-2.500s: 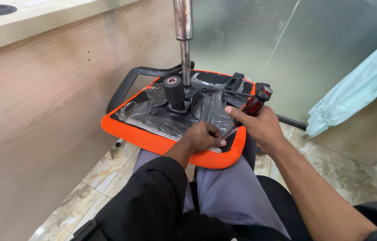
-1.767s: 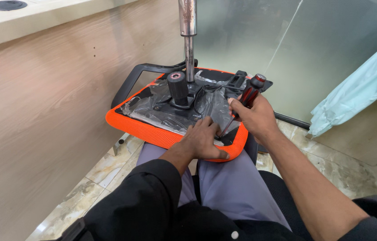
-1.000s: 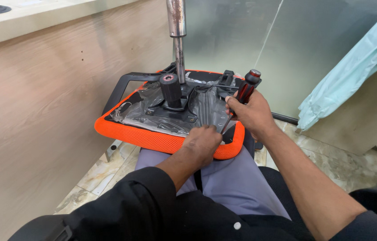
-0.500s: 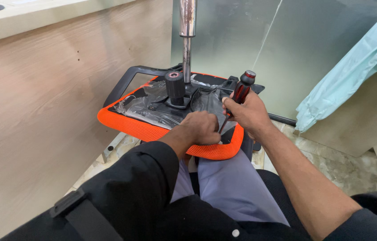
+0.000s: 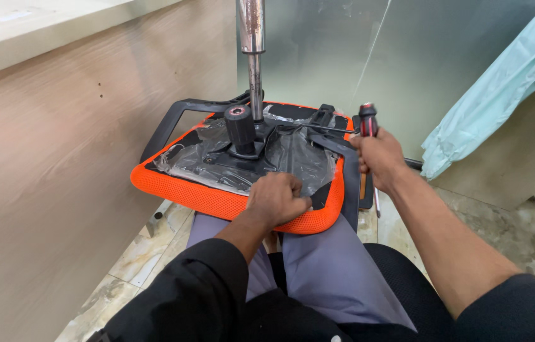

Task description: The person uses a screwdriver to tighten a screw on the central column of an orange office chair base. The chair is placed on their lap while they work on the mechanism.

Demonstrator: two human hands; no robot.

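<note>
An upturned office chair seat [image 5: 217, 197] with an orange mesh edge lies across my lap. Its black underside mechanism [image 5: 242, 130] is covered in clear plastic wrap, and a metal gas cylinder [image 5: 252, 57] rises from it. My left hand [image 5: 277, 199] is closed on the near edge of the seat, gripping the plastic-covered plate. My right hand [image 5: 378, 155] holds a red-and-black screwdriver [image 5: 367, 120] upright at the seat's right side, next to a black armrest bracket [image 5: 343, 171].
A wooden panel wall [image 5: 58, 158] with a countertop above stands close on the left. A frosted glass partition [image 5: 330, 50] is behind the seat. A pale green plastic sheet [image 5: 489, 88] hangs at the right over a beige surface. The floor is marble tile [image 5: 147, 247].
My right hand with the screwdriver has moved off the underside to the seat's right edge. My left hand stays clenched on the near edge. The seat has shifted slightly.
</note>
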